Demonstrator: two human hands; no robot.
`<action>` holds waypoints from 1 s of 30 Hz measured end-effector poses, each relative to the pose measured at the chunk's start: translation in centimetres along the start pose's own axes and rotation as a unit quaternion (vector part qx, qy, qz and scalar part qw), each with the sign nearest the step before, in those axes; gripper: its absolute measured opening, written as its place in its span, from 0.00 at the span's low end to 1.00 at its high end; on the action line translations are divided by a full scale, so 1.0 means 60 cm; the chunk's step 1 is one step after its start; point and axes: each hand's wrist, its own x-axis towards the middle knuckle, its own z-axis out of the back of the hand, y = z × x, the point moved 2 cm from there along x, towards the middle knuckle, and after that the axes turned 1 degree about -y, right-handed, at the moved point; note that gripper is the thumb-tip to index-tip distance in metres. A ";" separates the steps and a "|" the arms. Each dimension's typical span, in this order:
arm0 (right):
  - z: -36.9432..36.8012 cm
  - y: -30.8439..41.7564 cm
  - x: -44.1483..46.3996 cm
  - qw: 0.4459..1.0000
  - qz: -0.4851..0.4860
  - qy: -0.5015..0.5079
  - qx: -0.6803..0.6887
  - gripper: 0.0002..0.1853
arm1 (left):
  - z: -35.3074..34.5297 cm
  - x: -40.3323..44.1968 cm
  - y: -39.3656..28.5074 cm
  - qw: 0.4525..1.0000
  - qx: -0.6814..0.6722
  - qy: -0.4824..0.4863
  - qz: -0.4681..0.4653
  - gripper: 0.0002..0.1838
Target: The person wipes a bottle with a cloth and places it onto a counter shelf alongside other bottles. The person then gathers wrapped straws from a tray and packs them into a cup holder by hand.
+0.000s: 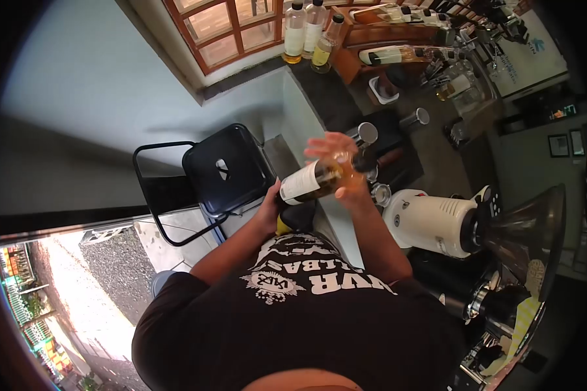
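A bottle (300, 185) with a white label, amber liquid and a dark cap is held tilted before my chest, its cap end toward the upper right. My left hand (268, 210) is closed round its base; part of those fingers is hidden behind the bottle. At the neck end, my right hand (350, 171) lies behind the glass, fingers spread and slightly blurred by motion. Whether the palm touches the neck I cannot tell.
A black metal chair (231, 171) stands ahead to the left. Several bottles (294, 34) line the counter (329, 98) by the window. On the right is a cream coffee grinder (430, 220) with a clear hopper (528, 228); metal portafilters (366, 133) lie near it.
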 end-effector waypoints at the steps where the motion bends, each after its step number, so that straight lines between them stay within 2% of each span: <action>1: 0.004 0.000 0.011 0.999 0.007 -0.046 -0.026 0.55 | 0.020 0.004 -0.015 1.000 0.011 -0.002 -0.008 0.39; 2: 0.010 0.002 0.022 0.994 0.014 -0.093 -0.052 0.55 | 0.024 0.008 -0.034 0.999 0.015 0.003 -0.029 0.37; 5: 0.037 0.016 0.056 0.956 0.022 -0.172 -0.239 0.46 | 0.037 0.028 -0.091 0.997 0.027 0.017 -0.072 0.35; 8: 0.034 0.043 0.098 0.953 -0.020 -0.215 -0.213 0.34 | 0.064 0.050 -0.139 0.996 0.037 0.034 -0.074 0.34; 9: 0.019 0.051 0.120 0.940 0.014 -0.250 -0.230 0.23 | 0.067 0.057 -0.154 0.997 0.037 0.008 -0.069 0.34; 12: 0.026 0.084 0.164 0.917 -0.059 -0.276 -0.282 0.19 | 0.048 0.078 -0.191 0.987 0.098 0.015 -0.128 0.38; 14: 0.020 0.099 0.194 0.903 -0.043 -0.288 -0.316 0.13 | 0.042 0.085 -0.211 0.990 0.080 -0.010 -0.112 0.44; 16: 0.032 0.106 0.213 0.886 -0.082 -0.261 -0.374 0.17 | 0.063 0.101 -0.220 0.978 0.138 -0.031 -0.152 0.45; 19: 0.032 0.113 0.240 0.843 -0.139 -0.220 -0.470 0.18 | 0.034 0.095 -0.236 0.962 0.184 -0.068 -0.190 0.44; 22: 0.035 0.106 0.267 0.839 -0.170 -0.209 -0.473 0.17 | 0.033 0.092 -0.247 0.926 0.254 -0.064 -0.272 0.41; 25: 0.059 0.091 0.291 0.838 -0.162 -0.142 -0.501 0.15 | 0.029 0.089 -0.264 0.885 0.323 -0.052 -0.332 0.42; 30: 0.079 0.064 0.323 0.845 -0.286 -0.245 -0.378 0.20 | 0.016 0.088 -0.287 0.813 0.380 -0.032 -0.441 0.40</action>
